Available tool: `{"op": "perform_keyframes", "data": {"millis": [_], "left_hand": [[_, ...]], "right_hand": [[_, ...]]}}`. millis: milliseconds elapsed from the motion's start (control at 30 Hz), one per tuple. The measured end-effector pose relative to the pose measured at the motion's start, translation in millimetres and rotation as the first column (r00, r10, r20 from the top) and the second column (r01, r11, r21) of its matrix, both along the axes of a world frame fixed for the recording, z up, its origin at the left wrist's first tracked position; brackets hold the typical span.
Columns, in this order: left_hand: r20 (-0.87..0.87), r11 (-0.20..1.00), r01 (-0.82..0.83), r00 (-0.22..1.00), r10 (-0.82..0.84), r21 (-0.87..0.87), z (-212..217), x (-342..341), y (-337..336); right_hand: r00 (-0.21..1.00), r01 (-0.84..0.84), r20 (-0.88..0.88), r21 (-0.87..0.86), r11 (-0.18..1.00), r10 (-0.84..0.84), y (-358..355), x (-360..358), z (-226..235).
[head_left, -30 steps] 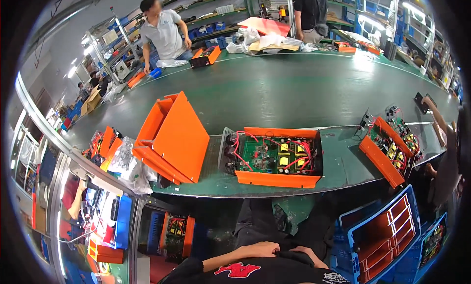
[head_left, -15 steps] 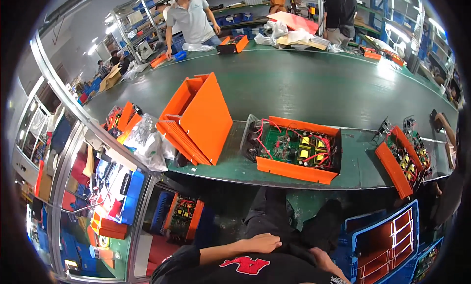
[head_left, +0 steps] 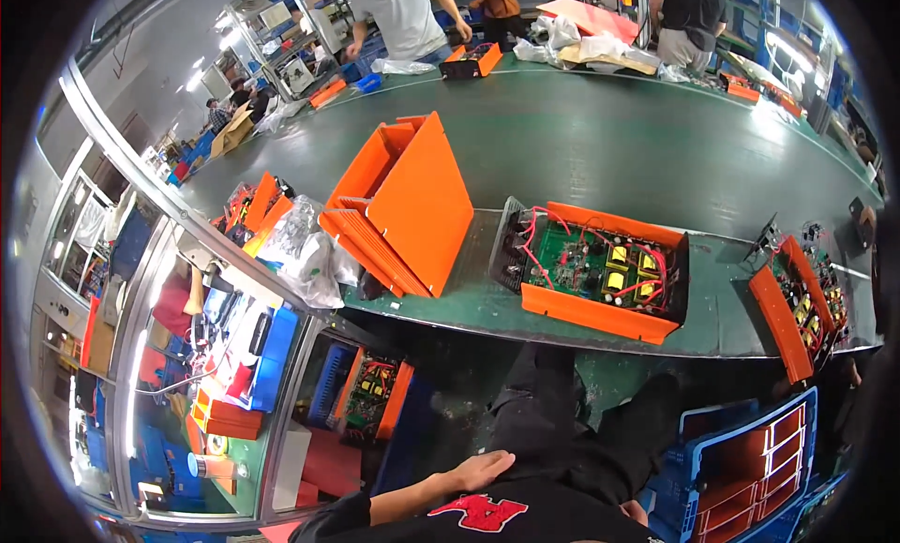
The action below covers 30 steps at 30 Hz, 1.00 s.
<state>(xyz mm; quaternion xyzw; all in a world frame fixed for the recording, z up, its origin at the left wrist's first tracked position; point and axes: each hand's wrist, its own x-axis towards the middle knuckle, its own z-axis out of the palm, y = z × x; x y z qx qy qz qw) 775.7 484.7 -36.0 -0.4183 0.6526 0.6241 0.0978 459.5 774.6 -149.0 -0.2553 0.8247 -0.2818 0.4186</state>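
My left hand (head_left: 480, 470) lies flat on my dark trouser leg, fingers apart, holding nothing. Only a small part of my right hand (head_left: 637, 511) shows by my other thigh, too little to read its fingers. In front of me, on the green belt (head_left: 581, 140), sits an open orange housing (head_left: 600, 313) with a green circuit board and red wires inside. Both hands are well below it and apart from it. Left of it leans a stack of orange covers (head_left: 412, 201).
A second open orange unit (head_left: 783, 323) sits at the belt's right end. A blue crate (head_left: 741, 459) with orange parts stands by my right leg. Clear plastic bags (head_left: 305, 252) and shelves of parts are on the left. Other people work at the belt's far side.
The view has swung and drawn closer to the belt, so the orange housing and covers look larger. My left hand has stayed on my thigh.
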Motion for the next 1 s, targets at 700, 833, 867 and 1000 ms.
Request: {"op": "perform_keyframes", "data": {"millis": [700, 833, 867, 1000], "left_hand": [[0.074, 0.994, -0.026, 0.997, 0.019, 0.103, 0.4, 23.6, -24.9], [-0.118, 0.983, 0.11, 0.985, -0.127, -0.145, -5.2, -18.4, -38.9], [-0.162, 0.988, 0.141, 0.976, -0.148, -0.059, -8.2, -29.2, -45.9], [-0.162, 0.993, -0.102, 0.981, 0.11, 0.055, -40.7, -59.2, -70.5]], "right_hand": [[0.998, -0.064, 0.005, 0.319, 0.946, 0.066, -17.4, 36.3, 73.5], [0.943, -0.016, -0.317, 0.262, 0.965, 0.101, -62.7, 39.1, 115.6], [0.934, -0.013, -0.351, 0.169, 0.986, 0.073, -86.6, 40.4, 133.7], [0.922, -0.025, -0.376, 0.183, 0.983, 0.093, -140.1, 50.0, 159.5]]}}
